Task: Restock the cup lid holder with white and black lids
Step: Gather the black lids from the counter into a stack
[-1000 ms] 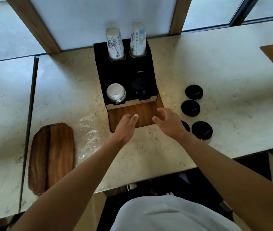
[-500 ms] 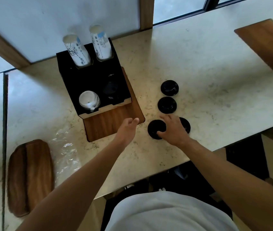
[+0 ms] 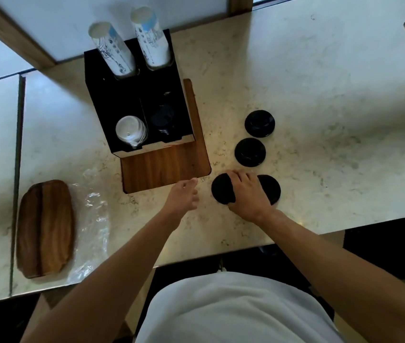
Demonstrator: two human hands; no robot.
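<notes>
Head view: right hand (image 3: 248, 194) on round, glossy black lid (image 3: 222, 189).

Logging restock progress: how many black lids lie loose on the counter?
4: two beside the holder, two nearer under the right hand. Stacking can't be ruled out.
</notes>
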